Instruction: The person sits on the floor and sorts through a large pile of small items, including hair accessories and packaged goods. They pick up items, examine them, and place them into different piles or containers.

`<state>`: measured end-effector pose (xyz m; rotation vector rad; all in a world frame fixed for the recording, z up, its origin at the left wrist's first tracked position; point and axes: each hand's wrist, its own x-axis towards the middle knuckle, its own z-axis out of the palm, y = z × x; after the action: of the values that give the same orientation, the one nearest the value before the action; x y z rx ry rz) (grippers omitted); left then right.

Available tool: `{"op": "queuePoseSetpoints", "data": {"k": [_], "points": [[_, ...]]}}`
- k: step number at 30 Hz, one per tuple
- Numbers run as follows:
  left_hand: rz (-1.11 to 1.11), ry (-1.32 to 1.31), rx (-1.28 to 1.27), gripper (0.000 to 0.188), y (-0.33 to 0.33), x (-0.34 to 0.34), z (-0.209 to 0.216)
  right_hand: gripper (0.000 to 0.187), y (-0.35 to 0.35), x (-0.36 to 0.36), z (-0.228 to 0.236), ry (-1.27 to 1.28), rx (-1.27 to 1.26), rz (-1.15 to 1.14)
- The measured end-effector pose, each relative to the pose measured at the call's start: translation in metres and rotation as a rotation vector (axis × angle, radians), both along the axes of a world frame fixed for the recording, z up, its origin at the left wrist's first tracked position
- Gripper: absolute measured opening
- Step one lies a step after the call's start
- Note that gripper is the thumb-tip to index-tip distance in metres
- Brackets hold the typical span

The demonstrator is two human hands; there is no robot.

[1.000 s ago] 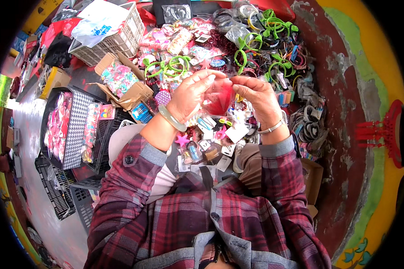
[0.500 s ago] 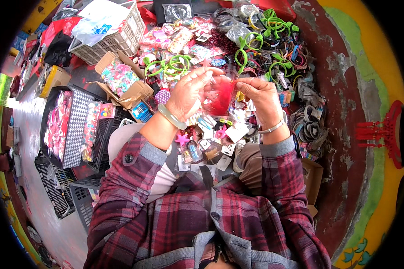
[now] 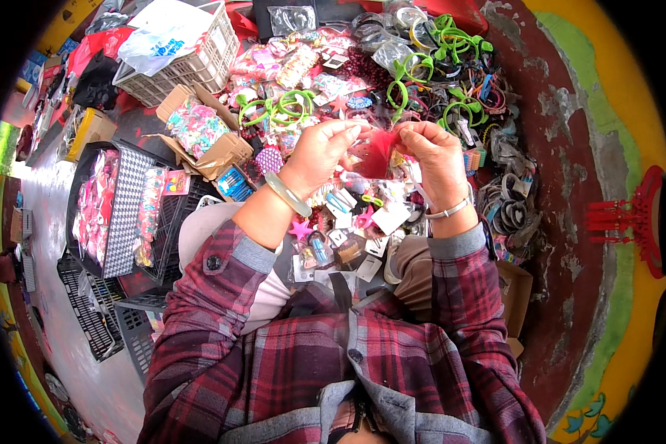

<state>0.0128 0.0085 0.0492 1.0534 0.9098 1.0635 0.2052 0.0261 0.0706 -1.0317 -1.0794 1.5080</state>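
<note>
In front of my chest, a sheer red piece (image 3: 377, 157) with small pale specks and a fluffy-looking top edge hangs between my hands. It looks like a thin pouch, but I cannot tell its exact kind. My left hand (image 3: 320, 157), wearing a pale bangle, has thumb and fingers pinched at its upper left edge. Thumb and forefinger of my right hand (image 3: 433, 154) grip its upper right edge. Beneath lie pink star-shaped pieces (image 3: 300, 230), white cards (image 3: 390, 219) and small packaged items. Green headbands (image 3: 292, 108) rest just beyond my left hand.
More green headbands (image 3: 462, 111) and dark hair bands are heaped at right. A beige crate (image 3: 214, 59) stands far left, near an open cardboard box (image 3: 237, 150) of colourful packets. Black baskets (image 3: 128, 222) sit at left. A peeling dark red wall (image 3: 562, 177) curves along the right.
The red piece has turned and bunched up near my right fingers, showing a narrower face. Both hands have shifted slightly, the left curling more closed.
</note>
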Motion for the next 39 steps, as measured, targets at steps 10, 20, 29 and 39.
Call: {"op": "queuePoseSetpoints", "data": {"k": [10, 20, 29, 39], "points": [[-0.002, -0.394, -0.153, 0.023, 0.0025, -0.0041, -0.0046, 0.013, 0.0016, 0.0033, -0.0024, -0.007, -0.022, 0.072], [-0.051, -0.466, -0.155, 0.025, 0.0026, -0.0054, 0.0014, 0.014, -0.0007, 0.0005, 0.003, -0.007, -0.018, 0.024], [-0.031, -0.472, -0.146, 0.022, 0.0032, -0.0075, -0.0005, 0.014, -0.0034, -0.0007, 0.0049, 0.039, 0.008, 0.021], [-0.026, -0.59, -0.133, 0.017, 0.0048, -0.0079, -0.005, 0.009, -0.0015, 0.0001, 0.0009, 0.088, 0.027, 0.056]]}}
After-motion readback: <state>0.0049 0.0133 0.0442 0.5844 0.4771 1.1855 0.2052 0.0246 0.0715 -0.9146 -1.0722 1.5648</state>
